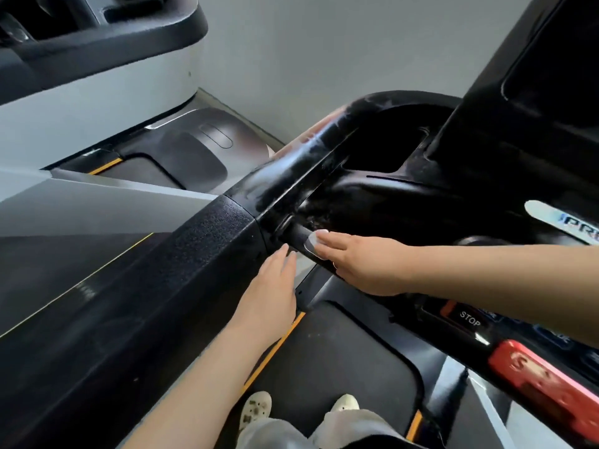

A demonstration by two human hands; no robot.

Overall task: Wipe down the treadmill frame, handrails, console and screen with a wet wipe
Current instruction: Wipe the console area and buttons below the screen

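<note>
**At the treadmill's left handrail, both hands on the black frame**

On the treadmill's left side, the person's right hand (359, 260) reaches across from the right and lies over a short black grip bar (299, 238) that juts from the inner face of the handrail (201, 254). Its fingers are straight and together, pressing flat on a silvery oval pad (313, 246) set into that bar. No wet wipe shows under or beside this hand; whether one is hidden beneath the palm cannot be told.

The left hand (270, 296) comes up from below, fingers extended and loosely together, holding nothing, with the fingertips (285, 251) touching the handrail's inner edge just beside the grip bar. The two hands lie near each other but apart.

The handrail's textured black section runs diagonally from lower left towards the centre, then turns into a glossy black stretch (291, 163) marked with pale streaks. To the right lies the console (421, 196), with a STOP button (470, 319) and a red bar (544, 380) near the lower right edge. Below, the person's pale shoes (256, 408) stand on the dark belt (330, 358), edged with a yellow line. A neighbouring grey-and-black machine (97, 76) fills the upper left
</note>
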